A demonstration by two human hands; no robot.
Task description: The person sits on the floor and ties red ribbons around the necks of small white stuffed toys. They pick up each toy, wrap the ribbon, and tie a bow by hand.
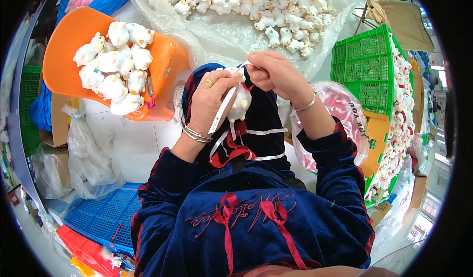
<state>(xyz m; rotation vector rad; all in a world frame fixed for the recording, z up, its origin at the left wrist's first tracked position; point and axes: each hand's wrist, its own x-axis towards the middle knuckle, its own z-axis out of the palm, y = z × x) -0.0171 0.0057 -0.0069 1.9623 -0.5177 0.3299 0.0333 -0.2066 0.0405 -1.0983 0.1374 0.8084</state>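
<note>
Above my lap, my left hand (211, 98) is closed around a small white plush toy (240, 105), whose round body and peach-coloured feet show beside the fingers. A printed white ribbon (221, 110) hangs down across the back of that hand. My right hand (278, 75) pinches a white ribbon end by the toy's top, just right of the left hand. A bit of red ribbon (248, 86) shows at the toy's neck. More red ribbon (235, 154) and white strips (266, 131) lie on my dark trousers below. The fingers partly hide the toy's head.
Several plush toys (116, 63) are piled on an orange chair (61, 45) to the left. Many more (295, 11) lie on clear plastic sheeting (197, 40) ahead. Right stand a green crate (362, 63) and a plastic bag (330, 114). A blue crate (103, 215) is at lower left.
</note>
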